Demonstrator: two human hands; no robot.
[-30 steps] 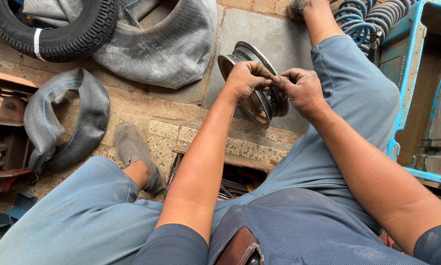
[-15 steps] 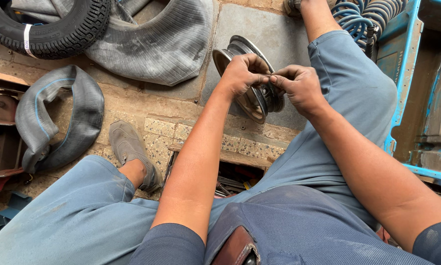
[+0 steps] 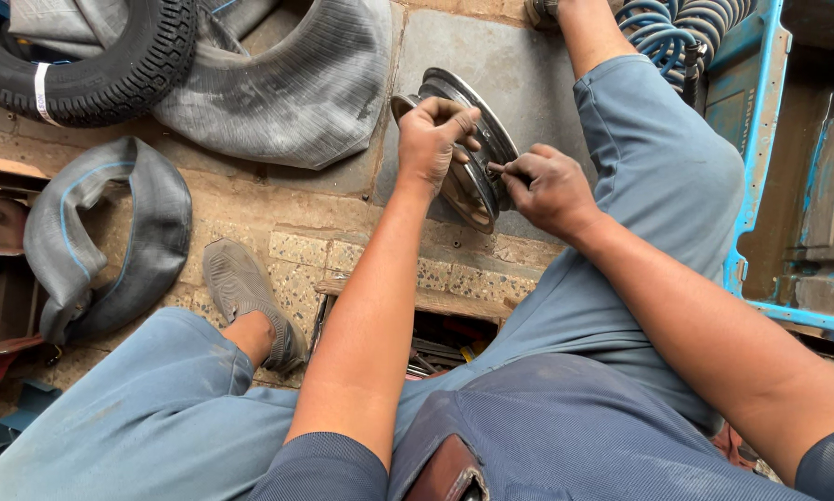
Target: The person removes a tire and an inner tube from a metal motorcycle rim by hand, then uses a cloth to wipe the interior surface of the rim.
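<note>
While the left hand (image 3: 435,139) grips the round silver metal wheel rim (image 3: 468,153) standing on the stone floor (image 3: 528,65), fingers curled over its edge, the right hand (image 3: 547,190) pinches something small at its hub. Looks mid-job; the black rubber tyre (image 3: 92,70) lies off, top left.

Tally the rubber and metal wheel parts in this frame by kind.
Tyres: 2, a treaded black tyre and a grey casing
Inner tubes: 1, the tube
Metal rims: 1, the rim, steadied by the left hand
Total: 4

Silver metal wheel rim (image 3: 477,181); black treaded tyre (image 3: 92,65) with a white band; grey inner tube (image 3: 110,241) striped blue; blue coiled hose (image 3: 663,32).
</note>
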